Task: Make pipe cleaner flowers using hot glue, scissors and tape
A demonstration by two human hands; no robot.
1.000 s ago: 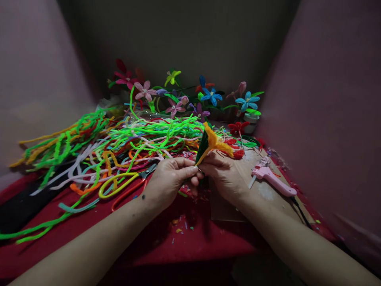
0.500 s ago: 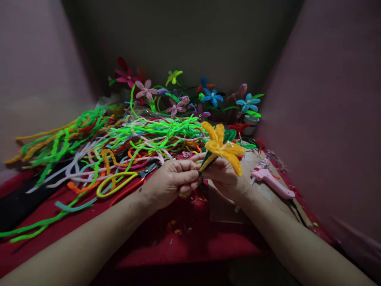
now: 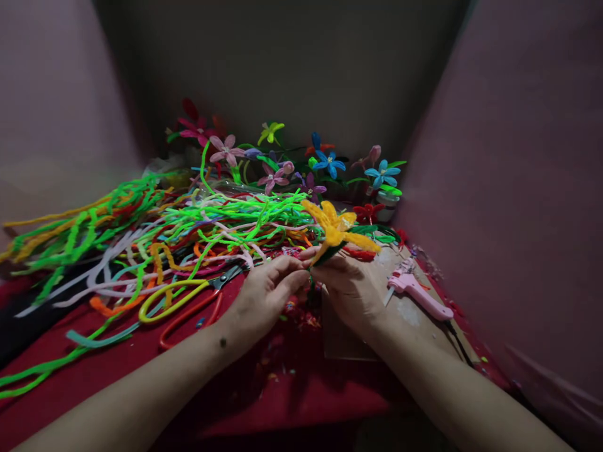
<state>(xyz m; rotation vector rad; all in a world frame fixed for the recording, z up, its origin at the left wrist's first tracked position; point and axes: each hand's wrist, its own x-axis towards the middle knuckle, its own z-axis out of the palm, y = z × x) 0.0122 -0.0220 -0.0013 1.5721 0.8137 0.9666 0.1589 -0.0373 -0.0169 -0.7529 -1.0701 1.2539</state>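
Note:
A yellow pipe-cleaner flower (image 3: 336, 229) with a dark green part below its petals is held up in front of me. My right hand (image 3: 346, 289) is closed around its base, its fingers partly hidden behind the bloom. My left hand (image 3: 271, 292) pinches at the lower end of the same flower, thumb and fingers together near the stem. The two hands meet there, so the exact grip on the stem is partly covered. Scissors (image 3: 176, 295) with one yellow and one red handle lie just left of my left hand.
Loose pipe cleaners (image 3: 226, 216) in many colours spread over the red cloth (image 3: 301, 402) at left and centre. Finished flowers (image 3: 330, 163) stand along the back. At right, a pink glue gun (image 3: 419, 295) rests on a cardboard sheet (image 3: 405, 320). Coloured scraps litter the cloth.
The yellow flower has tilted and turned, its bloom facing more upward. My left hand's fingers have loosened slightly around the stem end. The whole view has shifted a little.

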